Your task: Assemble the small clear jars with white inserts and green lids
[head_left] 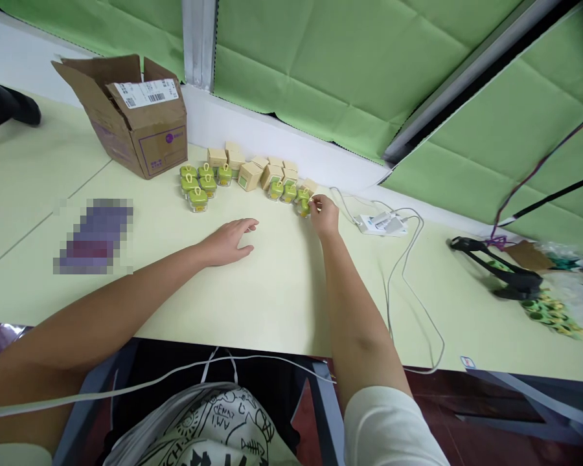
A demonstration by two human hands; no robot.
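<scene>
My right hand reaches to the far middle of the pale green table, its fingers pinched on a small green-lidded jar at the right end of a row. My left hand lies flat on the table, fingers stretched out, holding nothing. Several more green-lidded jars stand in a cluster to the left. Behind them sit several small tan boxes.
An open cardboard box stands at the back left. A white adapter with cables lies right of my right hand. A black tool and packets of green items lie at the far right. A blurred patch covers the left.
</scene>
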